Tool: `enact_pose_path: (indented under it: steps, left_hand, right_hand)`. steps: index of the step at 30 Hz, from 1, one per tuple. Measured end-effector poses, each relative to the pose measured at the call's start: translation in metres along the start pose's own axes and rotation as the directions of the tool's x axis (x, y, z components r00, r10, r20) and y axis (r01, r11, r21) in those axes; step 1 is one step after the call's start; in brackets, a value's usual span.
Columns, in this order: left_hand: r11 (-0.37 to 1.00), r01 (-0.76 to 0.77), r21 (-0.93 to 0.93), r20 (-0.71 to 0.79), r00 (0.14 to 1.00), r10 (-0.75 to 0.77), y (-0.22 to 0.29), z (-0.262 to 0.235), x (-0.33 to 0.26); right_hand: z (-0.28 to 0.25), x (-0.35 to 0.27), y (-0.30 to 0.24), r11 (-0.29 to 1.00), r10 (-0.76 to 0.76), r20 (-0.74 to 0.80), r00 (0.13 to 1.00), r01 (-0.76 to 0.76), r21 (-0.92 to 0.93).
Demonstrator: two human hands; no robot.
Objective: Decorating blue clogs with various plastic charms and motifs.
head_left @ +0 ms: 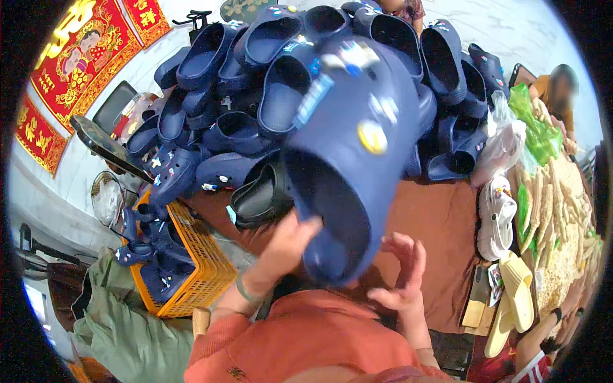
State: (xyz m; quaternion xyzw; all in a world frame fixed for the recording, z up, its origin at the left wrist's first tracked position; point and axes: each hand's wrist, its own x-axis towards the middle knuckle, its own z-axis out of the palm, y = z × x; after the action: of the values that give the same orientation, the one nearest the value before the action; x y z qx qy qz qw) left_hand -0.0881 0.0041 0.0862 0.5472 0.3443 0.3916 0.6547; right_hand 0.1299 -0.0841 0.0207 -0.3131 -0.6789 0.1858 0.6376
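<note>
Fingers (311,226) of the left hand (281,247) pinch a charm-studded navy clog (341,131) by its rim, over the brown surface (437,236); the right hand (408,281), fingers curled and spread, hovers beside its heel

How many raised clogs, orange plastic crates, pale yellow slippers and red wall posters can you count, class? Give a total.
Navy-blue rounded clog held in the left hand: 1
Orange latticed plastic crate: 1
Pale yellow slippers: 2
Red-and-gold wall posters: 3
Total: 7
</note>
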Motion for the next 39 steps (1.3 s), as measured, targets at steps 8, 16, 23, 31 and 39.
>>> enact_pose_path:
  steps: [8, 16, 23, 31, 39]
  left_hand:
    - [0.765, -0.640, 0.063, -0.113, 0.757, 0.643, 0.136, -0.018, 0.188]
    - [-0.101, -0.185, 0.978, 0.205, 0.719, 0.664, 0.106, -0.036, 0.273]
    - [-0.153, -0.160, 0.975, 0.221, 0.689, 0.691, 0.095, -0.048, 0.259]
    - [-0.249, -0.310, 0.918, 0.369, 0.435, 0.821, 0.067, -0.055, 0.248]
    - [-0.412, -0.105, 0.905, 0.425, 0.185, 0.886, 0.125, -0.257, 0.014]
  right_hand:
    - [0.005, -0.003, 0.012, 0.848, 0.274, 0.177, 0.945, -0.150, -0.508]
    - [0.011, -0.006, 0.011, 0.806, 0.291, 0.225, 0.930, -0.111, -0.581]
    - [0.020, -0.004, 0.028, 0.773, 0.355, 0.367, 0.860, -0.049, -0.632]
    - [0.016, -0.026, 0.037, 0.717, 0.438, 0.433, 0.788, -0.015, -0.697]
    - [0.034, -0.024, 0.050, 0.759, 0.412, 0.430, 0.803, -0.041, -0.650]
